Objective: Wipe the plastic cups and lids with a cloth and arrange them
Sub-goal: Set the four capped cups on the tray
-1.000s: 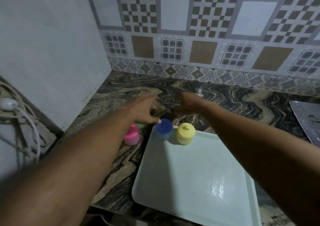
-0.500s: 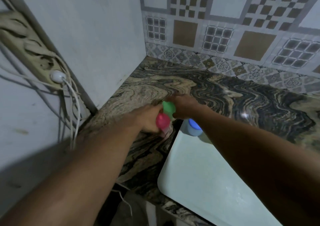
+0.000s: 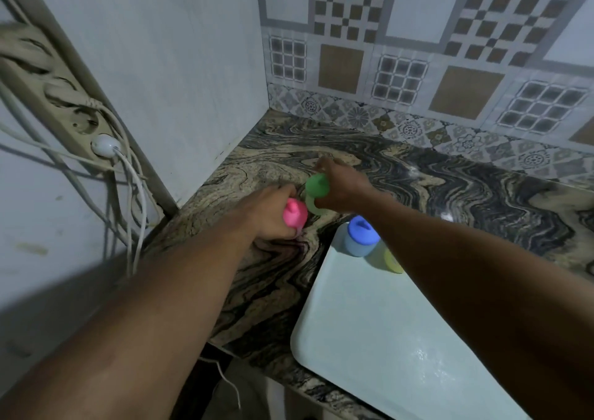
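My left hand (image 3: 271,212) is closed around a pink lidded cup (image 3: 295,214) on the marbled counter (image 3: 276,278), just left of the tray. Right beside it, my right hand (image 3: 340,185) grips a green lidded cup (image 3: 316,190), which looks tilted. A blue lidded cup (image 3: 360,236) stands in the far left corner of the pale tray (image 3: 379,333). A yellow cup (image 3: 392,260) sits next to the blue one, mostly hidden by my right forearm. No cloth is visible.
A white wall panel (image 3: 160,75) closes the counter on the left, and a tiled backsplash (image 3: 418,66) runs behind. A power strip (image 3: 61,104) with a white plug and dangling cables hangs at the far left. The counter's front edge runs below the tray.
A second ago both hands were reaching with nothing in them; now the left holds the pink cup and the right the green one. My view has swung left and closer.
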Demonstrator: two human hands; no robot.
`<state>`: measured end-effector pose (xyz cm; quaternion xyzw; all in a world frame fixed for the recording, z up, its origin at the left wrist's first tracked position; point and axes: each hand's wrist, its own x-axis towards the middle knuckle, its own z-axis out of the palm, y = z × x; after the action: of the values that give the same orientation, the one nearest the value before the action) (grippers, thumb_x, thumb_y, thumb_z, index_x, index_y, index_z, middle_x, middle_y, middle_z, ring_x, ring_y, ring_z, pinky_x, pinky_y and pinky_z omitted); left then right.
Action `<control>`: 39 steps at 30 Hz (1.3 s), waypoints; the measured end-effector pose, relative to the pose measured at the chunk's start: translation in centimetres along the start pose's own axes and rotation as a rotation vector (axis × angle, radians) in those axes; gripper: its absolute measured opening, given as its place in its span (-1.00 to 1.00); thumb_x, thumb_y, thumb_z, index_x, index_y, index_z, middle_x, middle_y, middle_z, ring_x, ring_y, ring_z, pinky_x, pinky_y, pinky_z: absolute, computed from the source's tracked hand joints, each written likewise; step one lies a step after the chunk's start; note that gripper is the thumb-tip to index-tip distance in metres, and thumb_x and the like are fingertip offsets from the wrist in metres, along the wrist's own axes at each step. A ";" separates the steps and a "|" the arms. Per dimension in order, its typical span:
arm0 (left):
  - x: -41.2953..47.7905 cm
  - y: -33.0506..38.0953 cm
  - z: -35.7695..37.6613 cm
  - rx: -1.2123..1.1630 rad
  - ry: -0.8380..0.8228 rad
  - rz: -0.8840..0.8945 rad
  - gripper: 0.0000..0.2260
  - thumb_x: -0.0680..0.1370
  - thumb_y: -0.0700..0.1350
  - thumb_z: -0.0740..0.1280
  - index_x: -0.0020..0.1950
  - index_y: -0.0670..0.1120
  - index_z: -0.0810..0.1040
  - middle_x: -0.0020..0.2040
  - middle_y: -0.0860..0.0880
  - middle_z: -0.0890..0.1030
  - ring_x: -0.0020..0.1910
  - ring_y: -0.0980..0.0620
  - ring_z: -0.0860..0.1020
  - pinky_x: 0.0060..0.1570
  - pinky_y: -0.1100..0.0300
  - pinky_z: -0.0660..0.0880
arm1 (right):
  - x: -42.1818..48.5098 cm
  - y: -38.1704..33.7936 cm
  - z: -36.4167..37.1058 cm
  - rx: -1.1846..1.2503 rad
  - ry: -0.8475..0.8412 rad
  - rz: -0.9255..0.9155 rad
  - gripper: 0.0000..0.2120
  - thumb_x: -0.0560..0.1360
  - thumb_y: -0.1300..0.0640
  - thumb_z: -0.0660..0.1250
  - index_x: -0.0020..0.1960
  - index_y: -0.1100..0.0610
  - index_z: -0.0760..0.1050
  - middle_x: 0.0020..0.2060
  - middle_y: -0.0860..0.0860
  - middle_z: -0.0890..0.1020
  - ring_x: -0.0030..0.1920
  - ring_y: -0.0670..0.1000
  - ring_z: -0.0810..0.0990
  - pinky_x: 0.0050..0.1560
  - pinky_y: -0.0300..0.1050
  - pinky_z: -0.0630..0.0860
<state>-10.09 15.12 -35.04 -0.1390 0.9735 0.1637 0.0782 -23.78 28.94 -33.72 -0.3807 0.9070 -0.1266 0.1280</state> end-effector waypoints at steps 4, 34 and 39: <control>0.4 1.4 -2.4 -0.055 0.084 0.007 -0.38 0.28 0.12 0.58 0.27 0.11 0.43 0.17 0.00 0.54 0.09 -0.05 0.54 0.04 0.02 0.54 | -1.3 1.3 -4.0 0.007 0.080 0.017 -0.25 0.31 -0.11 0.54 0.41 -0.01 0.32 0.27 0.13 0.52 0.21 0.21 0.53 0.23 0.15 0.49; 2.5 27.4 10.7 0.055 -0.123 0.329 -0.52 0.37 0.01 0.50 0.24 -0.04 0.48 0.18 -0.13 0.57 0.17 -0.19 0.55 0.14 0.00 0.50 | -24.3 24.7 -2.0 0.064 -0.021 0.433 -0.27 0.27 -0.21 0.51 0.34 0.02 0.37 0.25 0.14 0.46 0.27 0.24 0.48 0.26 0.13 0.47; 2.6 27.4 12.3 0.027 -0.116 0.269 -0.31 0.42 -0.15 0.49 0.52 -0.04 0.31 0.39 -0.15 0.45 0.35 -0.19 0.45 0.33 0.02 0.40 | -24.1 24.5 -0.4 0.044 0.032 0.430 -0.26 0.34 -0.24 0.47 0.41 0.00 0.32 0.31 0.13 0.41 0.34 0.22 0.42 0.32 0.19 0.39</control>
<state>-19.41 43.51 -38.89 0.0034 0.9793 0.1673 0.1135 -23.72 63.07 -38.08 -0.1738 0.9663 -0.1220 0.1457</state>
